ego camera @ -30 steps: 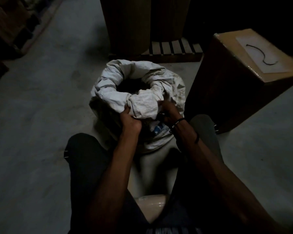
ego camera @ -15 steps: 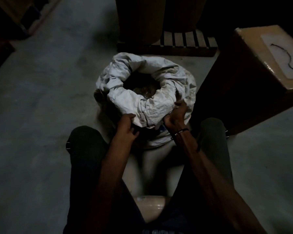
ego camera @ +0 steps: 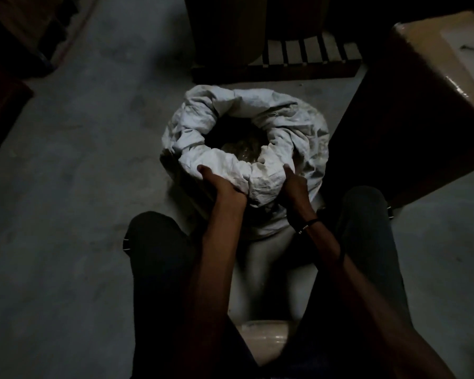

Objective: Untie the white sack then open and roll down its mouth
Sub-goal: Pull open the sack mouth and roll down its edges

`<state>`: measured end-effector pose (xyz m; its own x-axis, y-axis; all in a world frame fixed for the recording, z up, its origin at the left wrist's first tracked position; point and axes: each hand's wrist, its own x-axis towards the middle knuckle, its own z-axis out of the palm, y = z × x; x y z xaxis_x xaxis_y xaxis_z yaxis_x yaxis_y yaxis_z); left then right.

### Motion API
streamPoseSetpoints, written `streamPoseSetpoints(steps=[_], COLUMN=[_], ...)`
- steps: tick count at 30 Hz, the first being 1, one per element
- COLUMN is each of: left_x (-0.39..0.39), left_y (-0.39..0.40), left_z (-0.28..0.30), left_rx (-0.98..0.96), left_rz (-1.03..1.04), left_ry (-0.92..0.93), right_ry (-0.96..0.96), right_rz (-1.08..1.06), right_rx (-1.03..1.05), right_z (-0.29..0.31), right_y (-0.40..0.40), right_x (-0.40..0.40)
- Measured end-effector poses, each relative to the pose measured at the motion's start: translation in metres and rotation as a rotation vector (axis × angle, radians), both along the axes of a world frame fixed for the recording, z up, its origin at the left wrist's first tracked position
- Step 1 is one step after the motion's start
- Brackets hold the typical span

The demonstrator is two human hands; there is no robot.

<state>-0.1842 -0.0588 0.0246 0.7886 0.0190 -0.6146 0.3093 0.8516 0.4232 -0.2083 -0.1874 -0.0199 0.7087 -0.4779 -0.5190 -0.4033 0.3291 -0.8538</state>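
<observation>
Head view looks down on the white sack (ego camera: 244, 149), which stands on the grey concrete floor (ego camera: 80, 214) between the seated person's knees, just in front of a slatted wooden pallet (ego camera: 298, 58) and beside a cardboard box (ego camera: 435, 91) on the right. No tie shows on the sack; its mouth is open and already turned into a thick rolled collar, with a dark brownish filling visible inside, though the light is too dim to say what it is. The left hand (ego camera: 219, 184) grasps the near left part of the roll, thumb lying on top and fingers tucked beneath. The right hand (ego camera: 294, 183) grasps the near right part in the same manner, with a dark band on its wrist. The step in hand appears to be the last turns of the roll, and it would go best if both hands pushed outward and down together, keeping the collar even all round, then shifted to the far side where the cloth stands higher and looser. Compared with the frame half a second earlier, both hands have moved up onto the collar and spread a little wider, and the box's top has slid largely out of view on the right.
</observation>
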Motion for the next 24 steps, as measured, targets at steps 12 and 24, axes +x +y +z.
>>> streamPoseSetpoints(steps=[12,24], left_x=[-0.088,0.038], left_y=[0.038,0.078], left_z=[-0.001,-0.024], left_rx=[1.553,2.435], left_rz=[-0.211,-1.324], left_ry=[0.101,-0.856], right_ry=[-0.677,-0.704], right_rz=[0.510,1.195], right_rx=[-0.854,-1.363], right_z=[0.035,0.055], right_y=[-0.012,-0.041], right_x=[-0.040,0.047])
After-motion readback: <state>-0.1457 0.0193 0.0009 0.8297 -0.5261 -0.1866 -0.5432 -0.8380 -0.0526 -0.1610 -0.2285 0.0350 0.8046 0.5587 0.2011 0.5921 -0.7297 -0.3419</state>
